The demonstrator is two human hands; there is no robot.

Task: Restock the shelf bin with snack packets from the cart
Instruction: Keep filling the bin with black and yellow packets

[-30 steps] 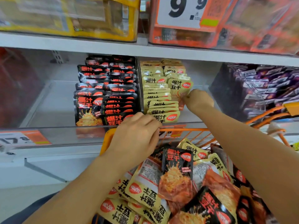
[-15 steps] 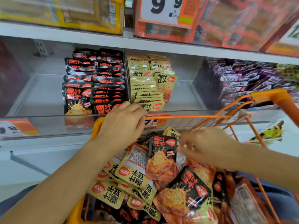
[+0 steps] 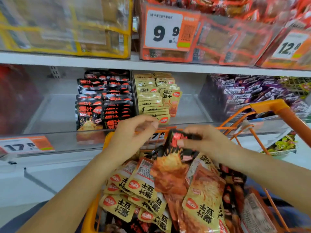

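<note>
My right hand (image 3: 208,142) pinches the top edge of a black-and-orange snack packet (image 3: 170,167) and holds it just above the pile in the orange cart (image 3: 269,106). My left hand (image 3: 133,137) hovers over the cart's front rim with loosely curled fingers that hold nothing. Yellow packets (image 3: 139,187) and more black ones fill the cart. Behind the hands, the clear shelf bin (image 3: 64,140) holds rows of black packets (image 3: 104,101) on the left and yellow packets (image 3: 151,100) on the right.
A bin of purple packets (image 3: 252,93) stands to the right on the same shelf. The shelf above carries boxed snacks with price tags 9.9 (image 3: 163,31) and 12.8. A 17.8 tag (image 3: 25,146) sits low left. Green packets (image 3: 282,145) lie beyond the cart.
My right hand came down from the yellow stack in the bin to the cart and picked up a black packet. My left hand lifted off the cart's rim.
</note>
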